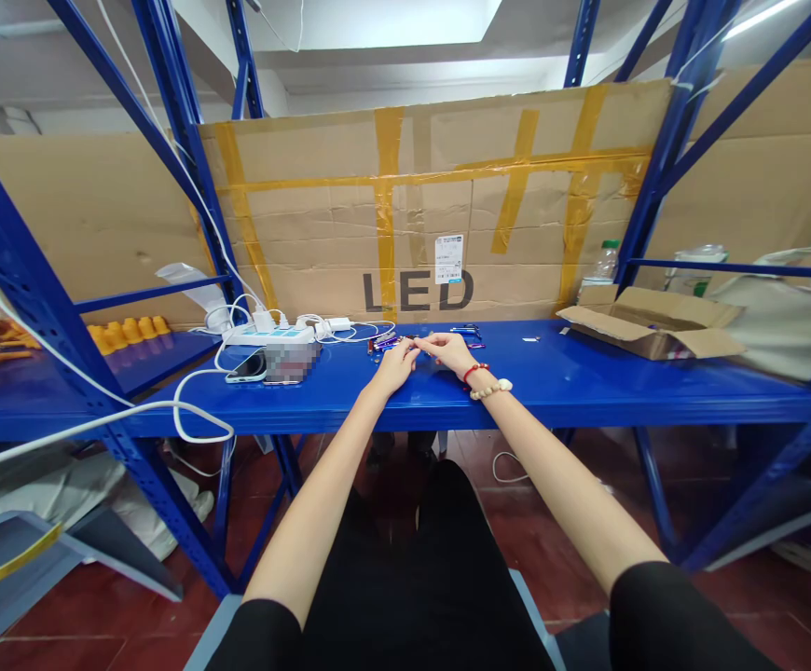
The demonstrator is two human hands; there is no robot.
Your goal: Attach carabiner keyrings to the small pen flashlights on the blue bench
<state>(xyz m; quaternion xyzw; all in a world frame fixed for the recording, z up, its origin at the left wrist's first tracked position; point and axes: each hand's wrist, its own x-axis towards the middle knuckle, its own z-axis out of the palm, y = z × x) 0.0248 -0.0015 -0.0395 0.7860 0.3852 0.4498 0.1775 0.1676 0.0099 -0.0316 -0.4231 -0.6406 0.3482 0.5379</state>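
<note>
My left hand [395,365] and my right hand [450,351] meet over the blue shelf top [350,391], fingertips together. The fingers of both are closed in a pinch; what lies between them is too small to make out. Just behind my left hand is a little heap of shiny blue and purple slender pieces [381,345], partly hidden by the fingers. More slender dark and blue pieces [466,330] lie beyond my right hand. A red bracelet and a beaded bracelet [490,389] circle my right wrist.
Left of my hands stand a white power strip [272,335] with cables and a phone [247,366]. An open cardboard box [650,326] sits to the right, a bottle [605,261] behind it. A large cardboard sheet [294,242] closes off the back.
</note>
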